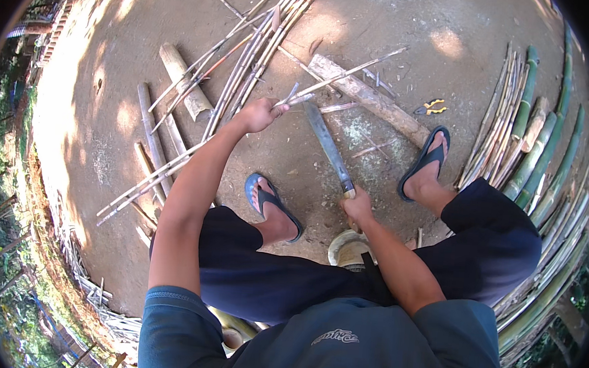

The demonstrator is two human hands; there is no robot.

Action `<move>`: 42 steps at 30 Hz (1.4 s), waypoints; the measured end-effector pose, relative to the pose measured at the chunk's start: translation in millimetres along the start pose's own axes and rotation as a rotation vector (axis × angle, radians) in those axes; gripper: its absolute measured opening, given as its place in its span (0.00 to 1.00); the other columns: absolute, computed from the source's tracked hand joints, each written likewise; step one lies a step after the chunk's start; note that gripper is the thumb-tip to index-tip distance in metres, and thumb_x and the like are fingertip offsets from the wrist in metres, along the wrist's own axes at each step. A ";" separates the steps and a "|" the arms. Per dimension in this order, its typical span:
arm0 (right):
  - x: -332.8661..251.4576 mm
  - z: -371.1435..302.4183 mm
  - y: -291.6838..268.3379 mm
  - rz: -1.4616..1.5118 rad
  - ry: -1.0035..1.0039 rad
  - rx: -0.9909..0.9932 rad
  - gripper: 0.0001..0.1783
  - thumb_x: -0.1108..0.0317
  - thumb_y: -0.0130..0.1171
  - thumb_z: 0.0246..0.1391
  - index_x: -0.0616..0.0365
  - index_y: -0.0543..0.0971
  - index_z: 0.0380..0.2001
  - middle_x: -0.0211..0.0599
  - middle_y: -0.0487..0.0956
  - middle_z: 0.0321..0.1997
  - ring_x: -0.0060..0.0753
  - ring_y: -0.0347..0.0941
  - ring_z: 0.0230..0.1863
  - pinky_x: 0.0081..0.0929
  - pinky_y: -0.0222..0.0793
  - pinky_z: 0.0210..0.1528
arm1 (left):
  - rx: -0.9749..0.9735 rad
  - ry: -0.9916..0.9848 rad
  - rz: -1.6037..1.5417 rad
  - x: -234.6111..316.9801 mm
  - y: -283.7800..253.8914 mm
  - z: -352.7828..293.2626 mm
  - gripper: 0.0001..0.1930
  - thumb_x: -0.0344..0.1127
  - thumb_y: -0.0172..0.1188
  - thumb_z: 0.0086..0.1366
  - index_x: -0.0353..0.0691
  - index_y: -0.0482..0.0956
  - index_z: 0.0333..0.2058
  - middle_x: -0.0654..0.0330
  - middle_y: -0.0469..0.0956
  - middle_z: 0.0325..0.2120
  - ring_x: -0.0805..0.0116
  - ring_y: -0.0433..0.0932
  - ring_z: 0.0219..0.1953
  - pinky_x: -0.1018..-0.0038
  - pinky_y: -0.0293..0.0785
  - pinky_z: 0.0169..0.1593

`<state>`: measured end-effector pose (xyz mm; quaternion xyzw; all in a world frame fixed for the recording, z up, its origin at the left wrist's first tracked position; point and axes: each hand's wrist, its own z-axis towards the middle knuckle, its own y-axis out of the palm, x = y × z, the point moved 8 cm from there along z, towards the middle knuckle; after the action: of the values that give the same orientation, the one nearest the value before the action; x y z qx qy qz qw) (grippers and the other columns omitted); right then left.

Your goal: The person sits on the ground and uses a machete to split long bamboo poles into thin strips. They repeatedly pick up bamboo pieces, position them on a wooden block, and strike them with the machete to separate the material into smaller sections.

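Note:
My left hand is closed round two thin canes, which slant from the lower left up to the right. The far end of one cane passes over a thick log lying on the ground. My right hand grips the handle of a machete. Its broad blade points up and to the left, the tip close to the canes just right of my left hand. From this view I cannot tell whether blade and cane touch.
A bundle of long thin canes lies ahead. Cut bamboo pieces lie at the left, yellow-handled pliers near my right foot. Green bamboo poles and stacked canes line the right side. A bamboo section stands between my legs.

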<state>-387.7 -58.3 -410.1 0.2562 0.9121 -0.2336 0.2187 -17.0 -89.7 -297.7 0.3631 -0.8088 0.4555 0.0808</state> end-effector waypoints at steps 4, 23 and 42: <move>-23.1 -88.3 -30.8 0.404 0.194 0.001 0.13 0.74 0.56 0.42 0.61 0.73 0.36 0.36 0.74 0.19 0.31 0.73 0.21 0.30 0.68 0.23 | -0.027 0.036 0.022 0.7 13.2 55.9 0.35 0.65 0.41 0.69 0.32 0.78 0.43 0.37 0.79 0.34 0.42 0.78 0.41 0.55 0.71 0.48; -143.7 48.7 -132.3 -0.263 -0.288 0.443 0.16 0.62 0.60 0.47 0.64 0.74 0.32 0.58 0.78 0.27 0.64 0.75 0.36 0.50 0.68 0.42 | -0.609 -0.135 -0.254 54.3 62.0 147.9 0.29 0.67 0.44 0.67 0.44 0.68 0.26 0.69 0.59 0.15 0.74 0.56 0.15 0.72 0.58 0.21; -148.7 57.1 -120.0 -0.276 -0.182 0.419 0.18 0.62 0.61 0.45 0.67 0.76 0.34 0.60 0.79 0.30 0.62 0.76 0.37 0.46 0.70 0.43 | -0.743 -0.156 -0.372 52.7 62.8 148.5 0.27 0.67 0.46 0.66 0.49 0.66 0.23 0.77 0.53 0.11 0.82 0.48 0.11 0.77 0.45 0.17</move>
<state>-325.1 -234.5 -340.7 0.1471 0.8466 -0.4671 0.2082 -67.0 -214.7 -400.9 0.4825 -0.8424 0.0815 0.2257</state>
